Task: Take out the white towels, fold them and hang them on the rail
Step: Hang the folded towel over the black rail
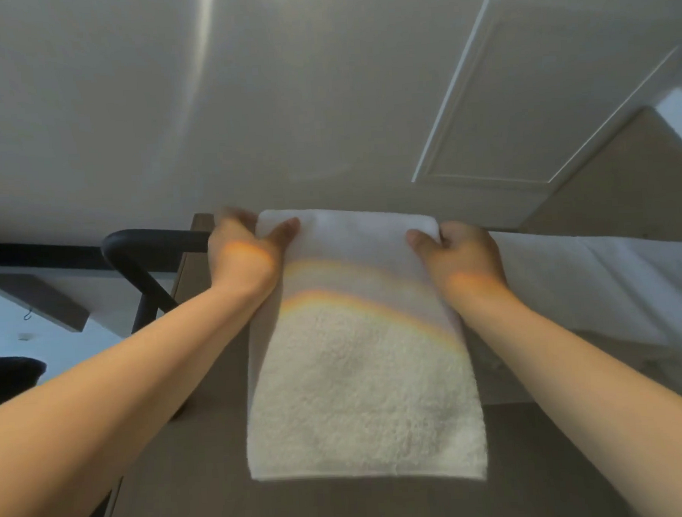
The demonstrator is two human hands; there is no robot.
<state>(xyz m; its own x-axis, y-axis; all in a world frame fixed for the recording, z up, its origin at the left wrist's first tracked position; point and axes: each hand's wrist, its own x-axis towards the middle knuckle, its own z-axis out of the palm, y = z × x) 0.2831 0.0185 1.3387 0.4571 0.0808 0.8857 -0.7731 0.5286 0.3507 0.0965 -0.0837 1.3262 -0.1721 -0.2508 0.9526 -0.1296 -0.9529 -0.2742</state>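
Left hand (244, 251), right hand (461, 252) grip towel (362, 395) top; brown panel (344, 511), white door (501, 111).

Left hand (240, 255), right hand (461, 252) — on white towel (362, 395)

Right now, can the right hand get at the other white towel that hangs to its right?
Probably yes: the hung towel is beside the right hand, nothing between them. But that hand holds the folded towel and must release first.

Dim, soft light; rainbow flare band across centre; wide-angle edge distortion
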